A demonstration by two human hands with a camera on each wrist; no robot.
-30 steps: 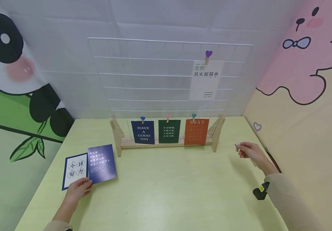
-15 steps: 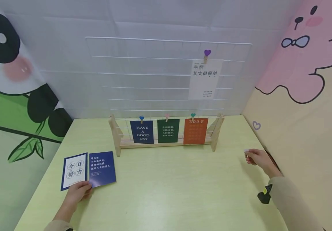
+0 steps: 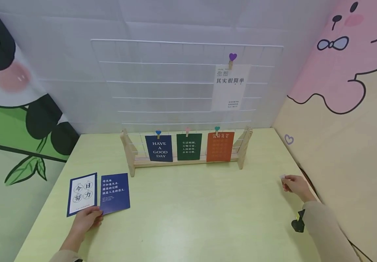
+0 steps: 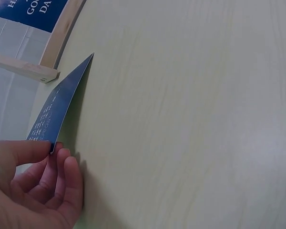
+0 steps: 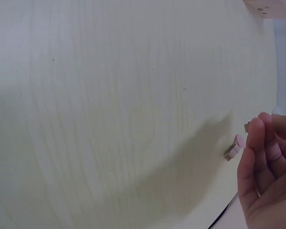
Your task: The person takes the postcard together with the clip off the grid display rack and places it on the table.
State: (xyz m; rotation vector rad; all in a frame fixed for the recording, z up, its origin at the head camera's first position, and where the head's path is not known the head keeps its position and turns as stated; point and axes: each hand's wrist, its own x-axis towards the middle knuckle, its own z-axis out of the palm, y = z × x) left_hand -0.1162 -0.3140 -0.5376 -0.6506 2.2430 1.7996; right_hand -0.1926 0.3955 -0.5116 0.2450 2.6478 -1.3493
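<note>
Farther right of the pale wooden rack (image 3: 188, 165) than a second ago, the right hand (image 3: 296, 187) pinches a white-topped wooden peg (image 5: 248, 127); left of the rack, the left hand (image 3: 85, 220) pinches a tilted navy rectangular card (image 3: 114, 194). Likely a gathering step; next calls for uniting both.

Near left, the bordered card (image 3: 82, 193) reads 今日努力; beside it, the blue card (image 3: 115, 193), 就是人生的意义. Farther, left to right: navy card (image 3: 159, 148), HAVE A GOOD DAY; green card (image 3: 189, 147), 生活明朗; orange card (image 3: 220, 147), lettering unclear. Farthest, the white card (image 3: 230, 88) reads 生活 其实很简单.
</note>
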